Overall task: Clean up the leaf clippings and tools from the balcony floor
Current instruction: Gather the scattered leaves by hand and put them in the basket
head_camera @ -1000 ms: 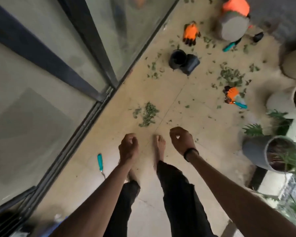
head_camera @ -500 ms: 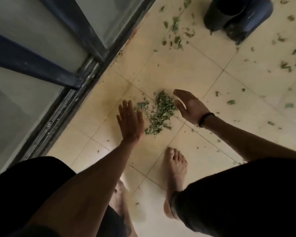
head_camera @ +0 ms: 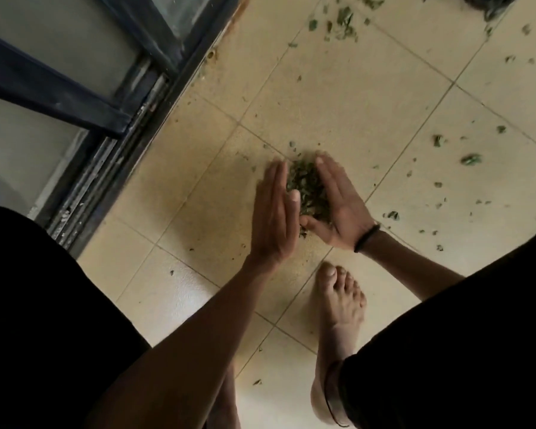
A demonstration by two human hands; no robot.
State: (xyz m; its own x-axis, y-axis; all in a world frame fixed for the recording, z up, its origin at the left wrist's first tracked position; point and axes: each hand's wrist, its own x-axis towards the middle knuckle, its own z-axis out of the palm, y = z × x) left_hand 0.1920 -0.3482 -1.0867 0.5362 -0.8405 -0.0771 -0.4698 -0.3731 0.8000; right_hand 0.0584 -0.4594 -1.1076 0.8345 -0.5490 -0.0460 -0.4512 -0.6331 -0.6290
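A small heap of green leaf clippings (head_camera: 305,188) lies on the beige tiled floor (head_camera: 369,97) at the frame's centre. My left hand (head_camera: 274,218) stands on edge with straight fingers against the heap's left side. My right hand (head_camera: 341,205), a black band on its wrist, presses its straight fingers against the right side, so the heap is squeezed between both palms. More clippings (head_camera: 342,21) are scattered toward the top and loose bits (head_camera: 471,159) lie to the right. No tools are in view.
A dark sliding-door frame and track (head_camera: 115,168) run diagonally along the left. My bare right foot (head_camera: 339,320) stands just below the hands. A dark object's edge (head_camera: 489,3) shows at the top right. My black trouser legs fill the lower corners.
I have crouched lower and closer to the floor. Both hands, spread apart on either side of the heap before, have swept inward and now squeeze the clippings into a tighter pile.
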